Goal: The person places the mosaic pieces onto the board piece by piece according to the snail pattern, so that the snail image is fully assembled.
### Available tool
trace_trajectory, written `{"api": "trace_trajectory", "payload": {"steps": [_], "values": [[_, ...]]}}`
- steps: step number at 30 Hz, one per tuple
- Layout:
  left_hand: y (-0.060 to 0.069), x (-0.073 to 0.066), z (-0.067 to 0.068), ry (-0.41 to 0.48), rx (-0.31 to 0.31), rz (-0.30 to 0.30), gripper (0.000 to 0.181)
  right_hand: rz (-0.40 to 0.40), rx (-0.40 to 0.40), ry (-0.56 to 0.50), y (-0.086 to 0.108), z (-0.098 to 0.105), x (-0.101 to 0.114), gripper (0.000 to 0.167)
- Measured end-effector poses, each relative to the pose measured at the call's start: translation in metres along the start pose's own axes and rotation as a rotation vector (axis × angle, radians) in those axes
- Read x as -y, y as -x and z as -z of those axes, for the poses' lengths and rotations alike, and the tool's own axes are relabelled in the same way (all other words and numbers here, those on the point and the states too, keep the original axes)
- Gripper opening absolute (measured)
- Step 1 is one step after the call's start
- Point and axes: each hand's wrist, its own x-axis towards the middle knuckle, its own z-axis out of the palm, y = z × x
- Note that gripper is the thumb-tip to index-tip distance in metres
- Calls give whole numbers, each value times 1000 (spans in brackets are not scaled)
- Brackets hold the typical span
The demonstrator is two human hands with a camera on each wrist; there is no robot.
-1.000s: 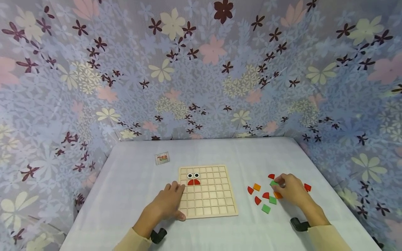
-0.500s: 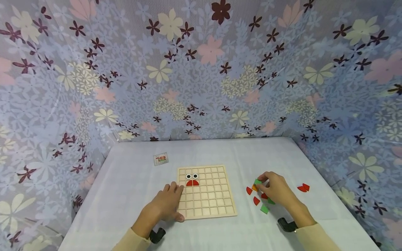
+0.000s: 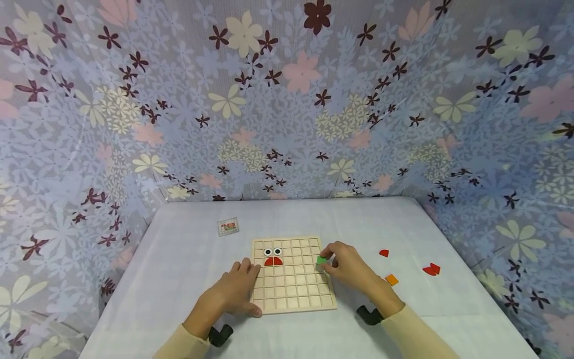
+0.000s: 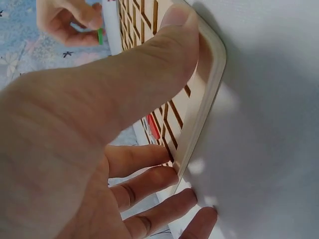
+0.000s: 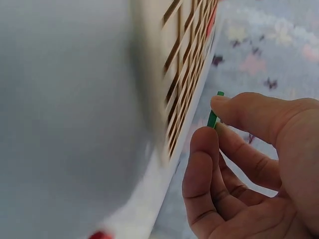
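Observation:
A pale wooden grid board (image 3: 295, 289) lies on the white-covered table. Two round eye tiles (image 3: 272, 252) sit in its upper left cells, with two red quarter-circle tiles (image 3: 273, 262) just below. My left hand (image 3: 233, 289) rests at the board's left side; in the left wrist view its thumb (image 4: 169, 45) lies on the frame near a corner and its extended fingers touch the edge. Between thumb and fingertips my right hand (image 3: 352, 267) pinches a green square tile (image 3: 320, 262), held tilted over the board's right side. The right wrist view shows this green tile (image 5: 213, 117) edge-on, above the grid.
Right of the board lie an orange square tile (image 3: 392, 279), a red quarter tile (image 3: 383, 253) and a pair of red pieces (image 3: 432, 269). My right arm hides the other loose tiles. A small picture card (image 3: 228, 227) lies behind the board's left corner; a patterned cloth (image 3: 287, 124) rises behind.
My right hand has moved left from the loose tiles to the board's right side, carrying the green tile. The left hand stays at the board's left edge.

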Motion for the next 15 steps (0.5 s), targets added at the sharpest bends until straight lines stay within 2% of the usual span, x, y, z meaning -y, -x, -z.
{"api": "trace_trajectory", "payload": {"steps": [5,9,15], "values": [[-2,2,2,13,-27,-24,113,130,52,-12,-18,-16,23,17],[-3,6,2,37,-23,-24,115,193,98,0,-29,-29,38,15],[-3,8,3,80,-13,-21,116,204,151,-44,-38,-45,50,10]]}}
